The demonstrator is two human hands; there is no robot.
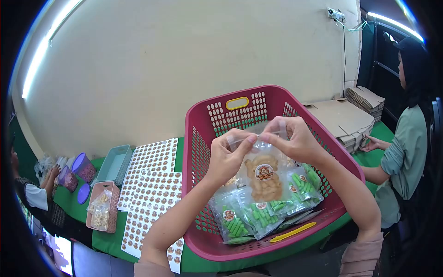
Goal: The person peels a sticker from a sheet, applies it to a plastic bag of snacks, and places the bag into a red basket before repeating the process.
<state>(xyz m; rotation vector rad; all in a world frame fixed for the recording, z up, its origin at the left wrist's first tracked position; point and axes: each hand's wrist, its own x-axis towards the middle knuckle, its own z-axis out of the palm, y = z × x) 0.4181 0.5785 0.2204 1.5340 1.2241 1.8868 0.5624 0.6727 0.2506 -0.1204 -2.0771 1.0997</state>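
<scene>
A clear snack pouch [265, 182] with light-brown pieces inside and a round brown label hangs upright above the basket. My left hand [233, 154] pinches its top edge from the left. On the other side, my right hand [293, 138] grips the same top edge, the two thumbs nearly meeting in the middle. Below lies a dark red laundry-type basket [189, 171] with perforated walls and yellow handles. Inside it rest several labelled pouches of green sticks [235, 221], partly hidden behind the held pouch and my hands.
Sheets of round stickers [150, 203] lie left of the basket on the green-covered table. Beyond them are a pink tray [113, 212] with pouches, a teal tray [115, 161] and purple-lidded tubs [83, 168]. Flattened cardboard [341, 117] is stacked at right. A person stands at each side.
</scene>
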